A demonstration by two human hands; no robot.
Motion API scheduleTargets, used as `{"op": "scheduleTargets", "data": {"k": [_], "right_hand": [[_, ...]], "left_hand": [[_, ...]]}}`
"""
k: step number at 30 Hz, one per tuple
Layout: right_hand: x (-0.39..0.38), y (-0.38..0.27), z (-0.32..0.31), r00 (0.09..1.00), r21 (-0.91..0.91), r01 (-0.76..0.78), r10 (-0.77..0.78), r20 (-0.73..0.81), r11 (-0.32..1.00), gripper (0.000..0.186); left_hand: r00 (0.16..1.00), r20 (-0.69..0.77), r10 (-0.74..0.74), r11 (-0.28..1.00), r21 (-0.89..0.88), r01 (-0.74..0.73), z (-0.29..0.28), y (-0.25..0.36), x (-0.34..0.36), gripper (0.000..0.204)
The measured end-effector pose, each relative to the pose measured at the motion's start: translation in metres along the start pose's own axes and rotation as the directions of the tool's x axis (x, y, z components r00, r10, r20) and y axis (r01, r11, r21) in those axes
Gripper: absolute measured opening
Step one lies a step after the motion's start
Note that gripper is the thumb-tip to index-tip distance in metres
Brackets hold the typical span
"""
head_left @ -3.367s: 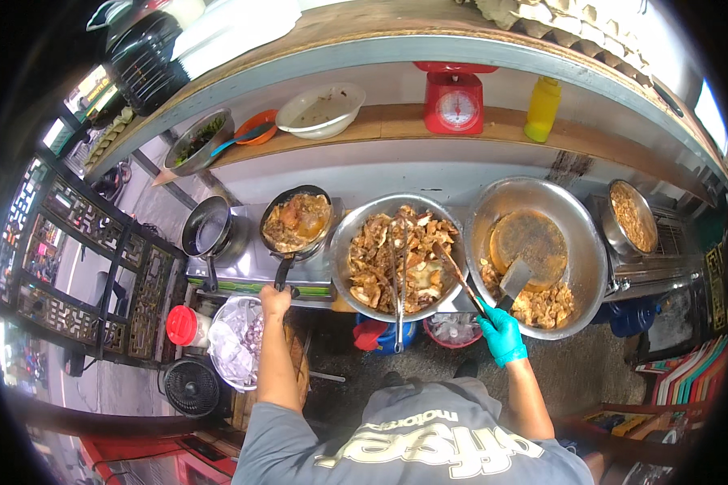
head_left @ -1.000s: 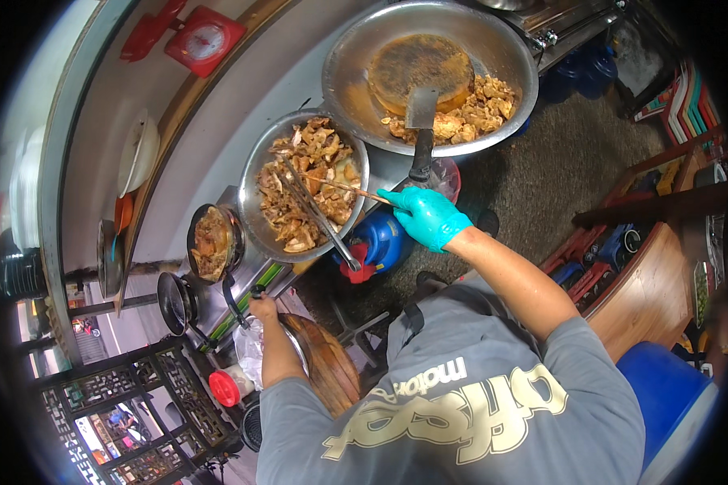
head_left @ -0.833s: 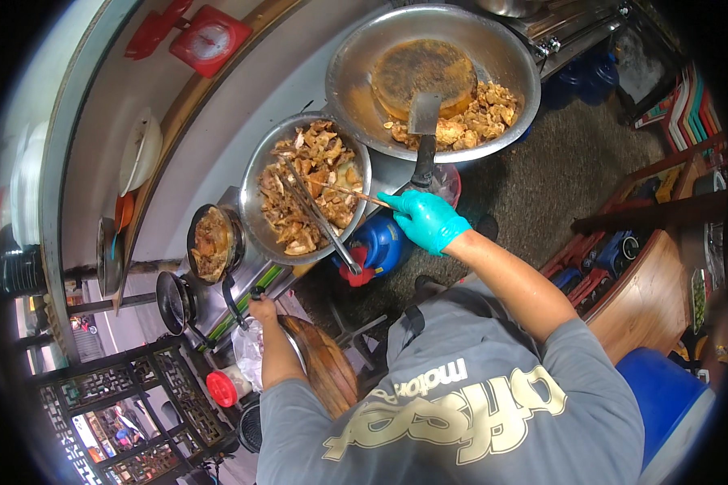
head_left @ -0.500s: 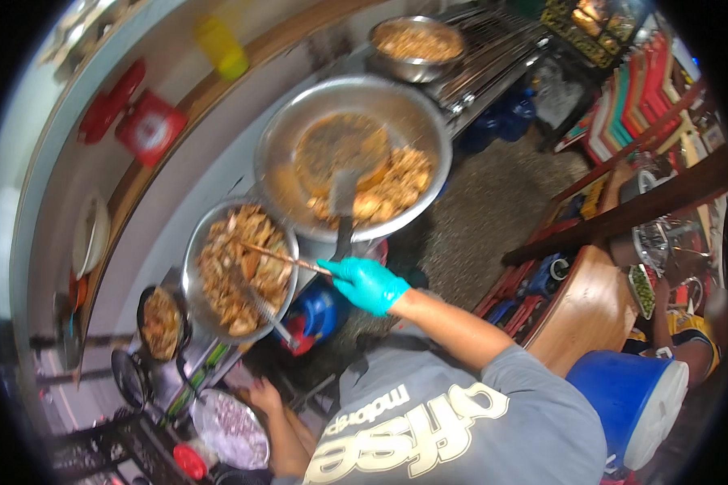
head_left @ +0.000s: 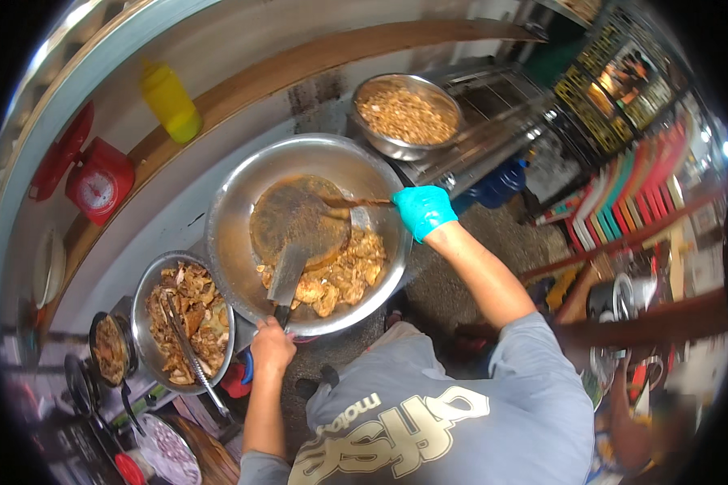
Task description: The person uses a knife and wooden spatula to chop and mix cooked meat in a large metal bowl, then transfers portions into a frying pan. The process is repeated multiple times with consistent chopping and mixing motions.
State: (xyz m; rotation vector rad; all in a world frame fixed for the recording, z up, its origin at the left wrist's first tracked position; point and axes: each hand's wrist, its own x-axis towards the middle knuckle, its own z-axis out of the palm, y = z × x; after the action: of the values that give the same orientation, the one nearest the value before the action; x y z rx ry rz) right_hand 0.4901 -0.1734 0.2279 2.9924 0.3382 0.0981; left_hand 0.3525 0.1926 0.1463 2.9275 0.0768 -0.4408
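Observation:
My gloved right hand (head_left: pixel 424 213) is closed on a wooden utensil (head_left: pixel 363 203) reaching into a large steel basin (head_left: pixel 234 202). Inside lie a stained round board (head_left: pixel 287 218) and chopped cooked meat (head_left: pixel 356 271). My bare left hand (head_left: pixel 273 346) grips the black handle of a broad cleaver (head_left: pixel 288 275) at the near rim. Left of the basin, a smaller steel bowl (head_left: pixel 154 335) holds meat pieces with long metal tongs (head_left: pixel 205 380) resting in it.
Behind are a shelf (head_left: pixel 259 69) with a yellow bottle (head_left: pixel 170 105) and red scale (head_left: pixel 101 182), and a bowl of browned food (head_left: pixel 404 113) beside a stove. Pans (head_left: pixel 109 347) stand left. Stacked colored boards (head_left: pixel 631 186) and another person's arm (head_left: pixel 627 408) are at right.
The view has swung toward the large basin. My left hand left the pan handle for the cleaver handle. My right hand moved the wooden utensil from the meat bowl into the basin.

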Motion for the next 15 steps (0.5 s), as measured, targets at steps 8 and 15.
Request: {"op": "scheduleTargets", "data": {"k": [8,15], "right_hand": [[0.071,0.054,0.035,0.847,-0.01,0.362,-0.324,0.421,0.932,0.017],[0.087,0.047,0.076,0.725,0.308,0.351,-0.465,0.508,0.884,0.022]], "left_hand": [[0.994,-0.083,0.078,0.956,0.29,-0.051,-0.103,0.047,-0.011,0.031],[0.931,0.341,0.135,0.774,0.55,-0.313,-0.065,0.1,0.036,0.017]]}}
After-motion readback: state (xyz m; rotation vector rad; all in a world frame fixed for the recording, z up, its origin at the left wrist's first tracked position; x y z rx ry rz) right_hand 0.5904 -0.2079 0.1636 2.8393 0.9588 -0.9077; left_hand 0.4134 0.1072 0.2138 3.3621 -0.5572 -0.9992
